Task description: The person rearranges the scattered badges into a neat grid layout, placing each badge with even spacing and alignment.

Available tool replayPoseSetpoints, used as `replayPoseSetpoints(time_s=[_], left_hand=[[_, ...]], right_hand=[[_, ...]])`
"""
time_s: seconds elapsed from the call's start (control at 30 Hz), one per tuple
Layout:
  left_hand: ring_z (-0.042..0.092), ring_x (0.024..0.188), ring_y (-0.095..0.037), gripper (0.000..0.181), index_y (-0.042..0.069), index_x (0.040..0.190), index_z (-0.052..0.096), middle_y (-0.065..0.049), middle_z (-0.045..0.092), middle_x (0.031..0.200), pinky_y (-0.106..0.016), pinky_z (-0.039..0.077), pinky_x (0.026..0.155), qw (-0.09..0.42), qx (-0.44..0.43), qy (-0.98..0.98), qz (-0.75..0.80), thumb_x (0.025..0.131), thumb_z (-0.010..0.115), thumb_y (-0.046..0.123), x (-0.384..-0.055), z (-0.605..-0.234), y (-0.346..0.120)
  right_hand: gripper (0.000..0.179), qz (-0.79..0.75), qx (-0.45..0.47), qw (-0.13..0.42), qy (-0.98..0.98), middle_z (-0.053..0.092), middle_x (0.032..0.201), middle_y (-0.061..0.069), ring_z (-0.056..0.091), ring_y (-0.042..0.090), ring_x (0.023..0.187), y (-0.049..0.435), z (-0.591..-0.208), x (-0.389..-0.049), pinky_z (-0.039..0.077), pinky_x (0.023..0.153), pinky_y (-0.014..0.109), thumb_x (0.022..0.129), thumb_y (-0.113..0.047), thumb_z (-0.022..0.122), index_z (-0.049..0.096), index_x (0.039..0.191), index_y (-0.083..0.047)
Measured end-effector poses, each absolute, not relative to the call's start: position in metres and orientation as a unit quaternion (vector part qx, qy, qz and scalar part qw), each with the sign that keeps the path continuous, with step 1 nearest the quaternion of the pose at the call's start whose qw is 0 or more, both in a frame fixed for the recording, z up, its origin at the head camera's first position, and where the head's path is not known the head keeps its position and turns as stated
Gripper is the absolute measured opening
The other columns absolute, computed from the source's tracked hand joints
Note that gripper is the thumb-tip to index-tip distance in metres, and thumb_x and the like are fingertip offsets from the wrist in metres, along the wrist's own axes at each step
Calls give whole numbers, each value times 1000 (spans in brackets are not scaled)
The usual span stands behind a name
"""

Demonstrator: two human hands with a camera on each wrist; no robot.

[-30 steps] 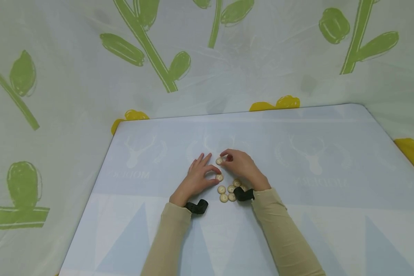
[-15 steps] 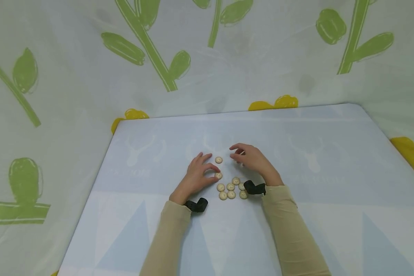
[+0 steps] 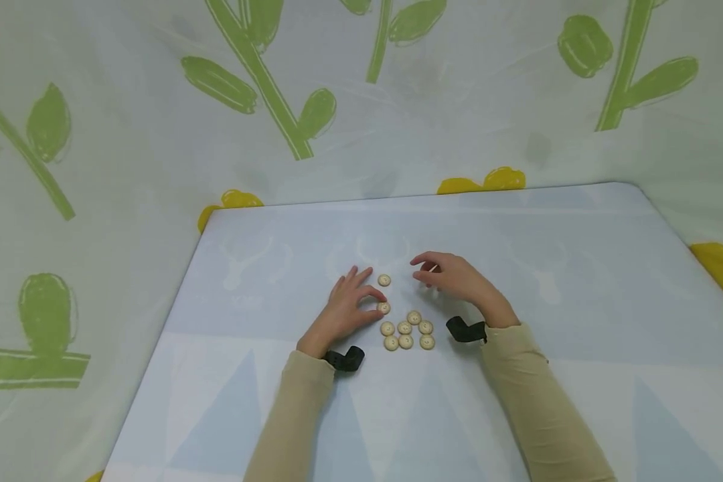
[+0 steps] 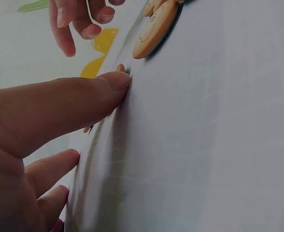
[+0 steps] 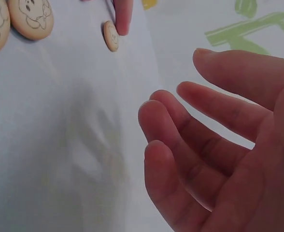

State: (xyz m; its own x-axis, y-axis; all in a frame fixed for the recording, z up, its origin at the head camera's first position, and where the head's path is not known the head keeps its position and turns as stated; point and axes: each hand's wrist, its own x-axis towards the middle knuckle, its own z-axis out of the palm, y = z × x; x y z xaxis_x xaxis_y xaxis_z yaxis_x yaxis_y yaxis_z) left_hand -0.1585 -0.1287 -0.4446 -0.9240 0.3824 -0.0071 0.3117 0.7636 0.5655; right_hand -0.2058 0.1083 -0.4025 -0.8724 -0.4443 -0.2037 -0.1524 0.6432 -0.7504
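Farther right than a second ago, my right hand [image 3: 458, 278] hangs away from the far tan disc [image 3: 383, 280], its fingers bent and loose. My left hand [image 3: 345, 309] pinches the middle tan disc [image 3: 383, 308], which sits between the far one and seven more discs [image 3: 404, 328] on the table [image 3: 289, 288].

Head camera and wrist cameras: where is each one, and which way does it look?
Head: on the head, looking forward and down at discs on the table; left hand, right hand and sleeves show.
Left wrist: on that wrist, looking along the left hand; the right hand peeks in.
Right wrist: on that wrist, looking past the right hand toward discs; a bit of left hand shows.
Both wrist views share discs and both hands.
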Motion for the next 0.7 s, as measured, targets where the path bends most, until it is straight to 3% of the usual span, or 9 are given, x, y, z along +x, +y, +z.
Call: replayPoseSetpoints(time_s=[0.3,0.53,0.7], left_hand=[[6,135,-26,16,28,92,63,-5,26,144,-46,4,105,56,196,938,280,78,66,36,-159,-451,-126],[5,135,-26,16,26,91,63,-5,25,145,-45,3,105,61,194,939,279,78,67,34,-161,-446,-129],[5,135,-26,16,26,91,63,-5,25,145,-45,3,105,67,192,937,284,77,68,34,-162,-442,-130]], right_hand=[[33,-367,-192,217,884,59,93,2,56,18,76,113,-412,-204,47,66,30,86,-32,58,56,116,-16],[18,-306,-258,238,885,61,92,-7,53,12,82,107,-417,-204,43,75,31,84,-26,61,65,101,-22],[13,-279,-282,252,883,60,84,-8,51,12,77,104,-410,-203,42,72,30,81,-22,65,66,94,-21]])
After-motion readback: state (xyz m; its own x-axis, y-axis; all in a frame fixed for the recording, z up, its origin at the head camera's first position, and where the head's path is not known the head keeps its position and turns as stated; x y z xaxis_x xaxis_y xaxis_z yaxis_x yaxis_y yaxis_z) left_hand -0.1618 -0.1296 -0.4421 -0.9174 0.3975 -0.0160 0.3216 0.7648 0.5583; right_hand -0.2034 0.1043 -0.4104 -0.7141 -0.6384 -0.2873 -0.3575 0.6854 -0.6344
